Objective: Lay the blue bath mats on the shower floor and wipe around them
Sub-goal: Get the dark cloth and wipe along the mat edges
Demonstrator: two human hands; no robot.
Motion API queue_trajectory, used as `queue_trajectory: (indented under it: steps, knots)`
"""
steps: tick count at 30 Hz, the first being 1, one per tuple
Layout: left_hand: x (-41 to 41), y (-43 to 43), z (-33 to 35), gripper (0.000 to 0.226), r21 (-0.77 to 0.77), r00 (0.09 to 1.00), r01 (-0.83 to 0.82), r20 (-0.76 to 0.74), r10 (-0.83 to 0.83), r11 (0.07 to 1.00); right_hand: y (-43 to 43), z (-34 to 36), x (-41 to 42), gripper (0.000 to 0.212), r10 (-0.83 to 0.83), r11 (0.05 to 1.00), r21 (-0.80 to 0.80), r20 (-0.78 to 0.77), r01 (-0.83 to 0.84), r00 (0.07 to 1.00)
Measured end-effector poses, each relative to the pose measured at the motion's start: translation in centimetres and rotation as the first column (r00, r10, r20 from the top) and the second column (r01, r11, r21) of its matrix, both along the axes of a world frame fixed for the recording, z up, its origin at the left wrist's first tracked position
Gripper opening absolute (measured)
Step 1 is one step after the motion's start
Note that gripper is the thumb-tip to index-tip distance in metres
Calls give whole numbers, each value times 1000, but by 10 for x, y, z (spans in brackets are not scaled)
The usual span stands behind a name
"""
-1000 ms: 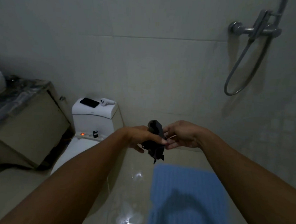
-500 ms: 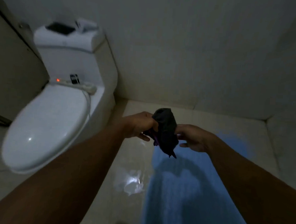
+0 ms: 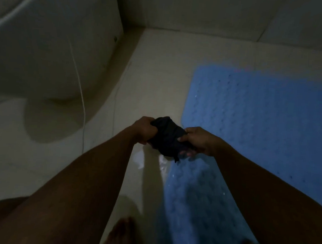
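Dim shower floor (image 3: pixel 154 76), with blue bath mat (image 3: pixel 257 116) laid flat. Above mat's left edge, bunched dark cloth (image 3: pixel 167 138) gripped by left hand (image 3: pixel 143 130) and right hand (image 3: pixel 198 141). Probably best: fold flat, wipe along that edge.

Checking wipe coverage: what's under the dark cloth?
The dark cloth hangs between left hand and right hand, above glossy floor and the blue mat edge. The patch directly beneath it is hidden.
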State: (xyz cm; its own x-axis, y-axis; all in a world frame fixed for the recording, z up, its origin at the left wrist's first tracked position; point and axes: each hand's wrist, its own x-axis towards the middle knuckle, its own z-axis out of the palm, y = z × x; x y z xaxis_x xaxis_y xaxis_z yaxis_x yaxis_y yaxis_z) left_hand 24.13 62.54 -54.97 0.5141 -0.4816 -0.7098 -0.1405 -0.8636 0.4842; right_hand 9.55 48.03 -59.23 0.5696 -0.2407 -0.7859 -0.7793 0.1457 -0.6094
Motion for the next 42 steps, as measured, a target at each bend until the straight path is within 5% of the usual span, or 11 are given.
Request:
queue_trajectory:
  steps: [5,10,14,16,18,21,24,27,32,36,42]
  knots:
    - [-12,51,-24,25,185,987,157,-8,-158,970,54,-21,-21,33,348,927,197,-138,-319,927]
    - [-36,78,-52,33,287,955,295,-106,-276,911,81,-44,-27,16,498,867,132,-240,-480,833]
    - [-55,103,-79,42,374,916,389,-59,-397,842,96,-48,-33,27,599,794,125,-324,-594,732]
    - [-63,117,-87,68,350,853,401,195,-484,847,96,-48,-31,43,603,778,31,-315,-627,733]
    - [-77,130,-93,83,255,650,509,513,-561,822,91,-49,-28,49,565,769,-188,-245,-611,788]
    - [-108,149,-114,79,152,426,734,656,-623,662,75,-61,-31,39,433,628,-665,-133,-405,891]
    - [-138,157,-140,76,171,515,676,586,-626,717,66,-81,-45,35,413,347,-917,-39,-197,910]
    - [-144,153,-156,72,155,563,613,602,-566,775,65,-102,-62,44,368,109,-970,-162,-216,916]
    - [-123,113,-163,71,95,651,496,617,-441,863,61,-116,-67,51,295,100,-953,-246,-285,924]
    - [-102,78,-161,74,76,673,481,607,-424,873,31,-111,-45,31,326,48,-989,-117,-140,938]
    - [-74,19,-165,74,53,741,366,587,-326,929,-16,-105,-12,37,280,90,-993,-47,-75,959]
